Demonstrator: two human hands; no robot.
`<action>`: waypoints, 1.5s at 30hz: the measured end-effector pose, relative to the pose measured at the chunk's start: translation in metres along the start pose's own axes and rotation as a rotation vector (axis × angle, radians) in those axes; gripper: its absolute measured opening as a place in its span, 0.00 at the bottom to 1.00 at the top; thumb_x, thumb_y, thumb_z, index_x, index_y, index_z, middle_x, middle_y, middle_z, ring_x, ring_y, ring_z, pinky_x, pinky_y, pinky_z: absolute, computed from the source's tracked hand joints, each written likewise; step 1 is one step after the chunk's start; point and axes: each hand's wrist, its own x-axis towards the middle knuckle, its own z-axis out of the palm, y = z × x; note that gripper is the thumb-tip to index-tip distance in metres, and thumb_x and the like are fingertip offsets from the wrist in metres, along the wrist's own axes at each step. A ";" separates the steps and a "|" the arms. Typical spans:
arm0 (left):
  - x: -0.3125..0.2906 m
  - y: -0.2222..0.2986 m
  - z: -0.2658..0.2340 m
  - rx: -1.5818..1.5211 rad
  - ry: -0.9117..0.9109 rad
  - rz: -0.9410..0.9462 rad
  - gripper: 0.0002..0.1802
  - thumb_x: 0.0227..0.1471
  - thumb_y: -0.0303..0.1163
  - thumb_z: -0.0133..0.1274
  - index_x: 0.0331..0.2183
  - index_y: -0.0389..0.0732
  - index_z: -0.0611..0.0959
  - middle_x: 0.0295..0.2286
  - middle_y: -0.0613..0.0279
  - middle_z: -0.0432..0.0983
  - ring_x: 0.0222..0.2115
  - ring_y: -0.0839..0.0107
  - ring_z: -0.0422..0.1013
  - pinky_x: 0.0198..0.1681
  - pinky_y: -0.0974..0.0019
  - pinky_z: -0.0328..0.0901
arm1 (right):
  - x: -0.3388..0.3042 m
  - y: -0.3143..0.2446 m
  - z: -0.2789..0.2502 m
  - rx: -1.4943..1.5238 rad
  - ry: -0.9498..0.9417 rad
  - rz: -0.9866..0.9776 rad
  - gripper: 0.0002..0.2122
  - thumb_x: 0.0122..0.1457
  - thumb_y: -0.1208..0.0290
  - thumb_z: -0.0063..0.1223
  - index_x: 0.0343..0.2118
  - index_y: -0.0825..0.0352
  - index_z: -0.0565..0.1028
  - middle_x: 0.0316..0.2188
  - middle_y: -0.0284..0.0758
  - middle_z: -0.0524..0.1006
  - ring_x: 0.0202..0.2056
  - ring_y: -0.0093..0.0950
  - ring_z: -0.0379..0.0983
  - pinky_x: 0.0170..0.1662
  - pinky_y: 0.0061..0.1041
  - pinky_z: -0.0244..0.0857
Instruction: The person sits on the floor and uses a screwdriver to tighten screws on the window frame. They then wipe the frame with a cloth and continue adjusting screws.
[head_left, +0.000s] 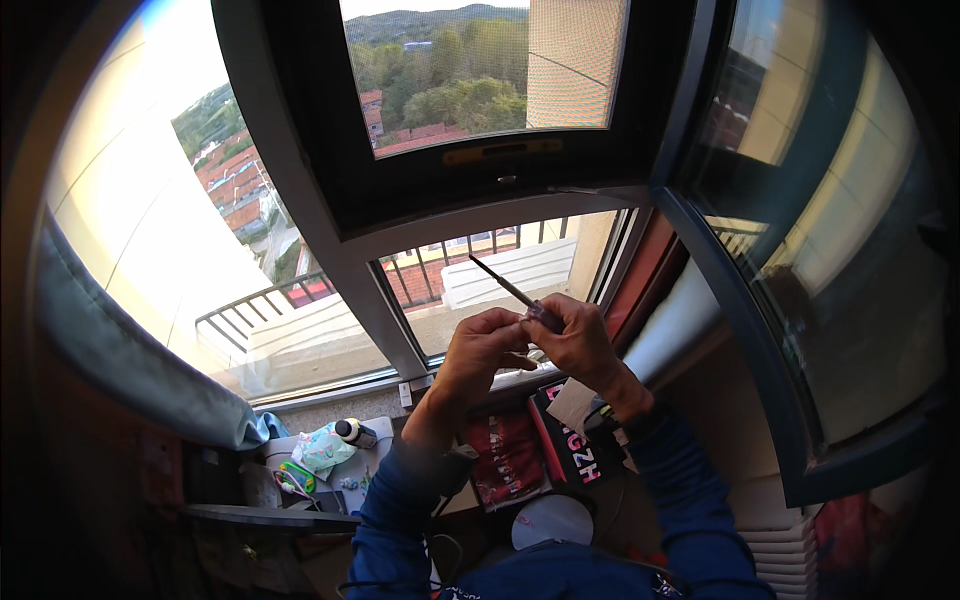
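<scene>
My right hand (582, 345) is closed round the dark reddish handle of a screwdriver (515, 291). Its thin shaft slants up and to the left, with the dark tip in the air in front of the lower window pane. My left hand (482, 348) meets the right at the handle, thumb and forefinger drawn together close to it. Whether those fingertips grip the handle or some small piece is hidden from me. Beyond both hands stands a dark-framed window sash (495, 175) with a mesh screen and a yellowish strip along its lower rail.
An opened glass casement (735, 290) juts inward at right. Below left, a small white table (375, 440) carries a dark bottle (355, 433), a plastic bag (323, 450) and small items. Under my arms lie a red package (503, 460), a black box (572, 440) and a round whitish top (552, 522).
</scene>
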 end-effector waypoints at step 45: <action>0.166 0.093 -0.010 1.431 0.410 1.104 0.02 0.52 0.28 0.56 0.28 0.44 0.81 0.26 0.57 0.76 0.25 0.54 0.77 0.27 0.57 0.72 | 0.105 0.051 -0.025 0.128 0.310 0.221 0.16 0.63 0.66 0.54 0.50 0.71 0.73 0.18 0.24 0.70 0.19 0.13 0.63 0.21 0.16 0.58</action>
